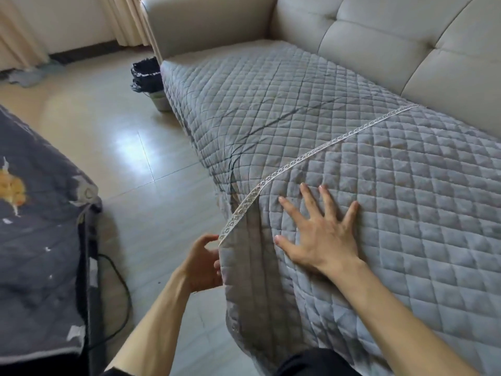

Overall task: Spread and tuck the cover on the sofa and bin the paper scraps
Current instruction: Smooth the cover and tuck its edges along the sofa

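A grey quilted cover (406, 185) with a white lace trim (311, 156) lies over the seat of the beige sofa (393, 42) and hangs down its front. A second quilted cover (244, 104) lies on the far part of the seat. My right hand (322, 234) rests flat on the cover near the front edge, fingers spread. At the hanging corner below the lace, my left hand (202, 263) pinches the cover's edge. White paper scraps (74, 333) are scattered on a dark cloth-covered table (38, 267) at the left. A bin with a black liner (147, 77) stands by the sofa's arm.
A black cable (122, 289) loops on the tiled floor (130, 147) beside the table. Curtains (122, 17) hang at the back wall, with some grey cloth (32, 74) on the floor below them. An orange patch (10, 189) marks the table cloth.
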Demonstrator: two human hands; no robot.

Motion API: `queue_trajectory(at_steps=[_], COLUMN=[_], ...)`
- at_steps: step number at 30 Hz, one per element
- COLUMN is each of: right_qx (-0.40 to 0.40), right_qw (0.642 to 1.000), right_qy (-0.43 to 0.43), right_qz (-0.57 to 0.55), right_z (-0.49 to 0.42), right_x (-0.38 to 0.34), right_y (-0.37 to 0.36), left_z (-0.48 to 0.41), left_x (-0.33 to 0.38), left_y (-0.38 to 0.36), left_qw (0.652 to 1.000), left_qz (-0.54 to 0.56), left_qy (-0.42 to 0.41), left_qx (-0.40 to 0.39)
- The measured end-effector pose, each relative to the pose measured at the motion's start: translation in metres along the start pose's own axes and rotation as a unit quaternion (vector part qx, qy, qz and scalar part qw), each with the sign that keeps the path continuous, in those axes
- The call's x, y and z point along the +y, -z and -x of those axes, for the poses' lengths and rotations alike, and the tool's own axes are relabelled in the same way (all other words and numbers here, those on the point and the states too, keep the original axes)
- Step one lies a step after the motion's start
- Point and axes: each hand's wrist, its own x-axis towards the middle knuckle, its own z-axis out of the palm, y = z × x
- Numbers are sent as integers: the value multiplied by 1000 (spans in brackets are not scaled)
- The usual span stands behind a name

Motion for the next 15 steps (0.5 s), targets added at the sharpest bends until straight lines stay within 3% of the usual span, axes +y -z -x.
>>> queue_trajectory(at_steps=[3,5,8,10,11,13,15], right_qx=[7,7,-2,-12,-16,-20,-21], right_qw=[1000,1000,1000,1000,1000,999,999], right_qy=[-1,-3,-2,7,14,25,36], right_qz=[11,18,27,22,19,2,-26], right_z=[-7,-11,-3,7,10,14,13], right_x=[-4,-6,-12,-18,-22,-30,-39], right_y=[-5,-8,-16,-20,-21,-21,-21], left_z=[2,-13,-36,-42,-45,-51,-60], left_x=[-5,-9,-23,-33,-39,-46,-41], left_y=[6,12,30,47,50,40,21], left_qw=[985,929,807,715,699,736,831], left_qz=[-168,-370,-540,-588,-585,-522,-369], left_qy=[17,-17,-148,-157,-158,-160,-160], left_qx=[-38,-5,187,343,381,401,384])
